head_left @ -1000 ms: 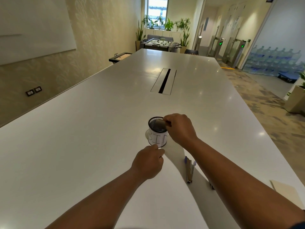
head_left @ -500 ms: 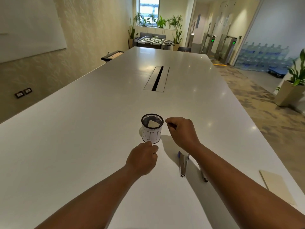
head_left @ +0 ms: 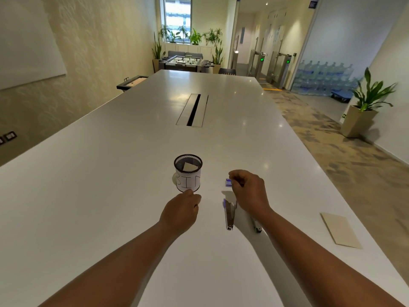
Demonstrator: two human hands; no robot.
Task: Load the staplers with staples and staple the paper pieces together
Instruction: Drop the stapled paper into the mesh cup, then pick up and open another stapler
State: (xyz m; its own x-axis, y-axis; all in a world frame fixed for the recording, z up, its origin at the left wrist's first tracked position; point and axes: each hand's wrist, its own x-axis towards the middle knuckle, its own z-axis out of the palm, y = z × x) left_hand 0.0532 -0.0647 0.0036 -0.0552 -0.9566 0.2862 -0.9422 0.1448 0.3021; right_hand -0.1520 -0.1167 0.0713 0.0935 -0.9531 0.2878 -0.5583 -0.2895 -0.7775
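A black mesh cup (head_left: pixel 188 173) with a white label reading "BIN" stands on the white table (head_left: pixel 99 185), with a folded paper piece (head_left: pixel 190 166) inside it. My left hand (head_left: pixel 180 212) rests just in front of the cup's base, fingers curled, holding nothing. My right hand (head_left: pixel 247 191) is to the right of the cup and pinches a small blue staple box (head_left: pixel 228 182) with its fingertips. Below that hand an opened stapler (head_left: pixel 229 214) lies on the table. A second stapler (head_left: pixel 256 226) is partly hidden by my right forearm.
A beige paper sheet (head_left: pixel 340 231) lies near the table's right edge. A cable slot (head_left: pixel 192 110) is set into the table's middle, farther back. A potted plant (head_left: pixel 363 111) stands on the floor at the right.
My right hand left the cup's rim, with a paper piece now inside the cup, and moved right to the blue staple box. My left hand stayed by the cup's base.
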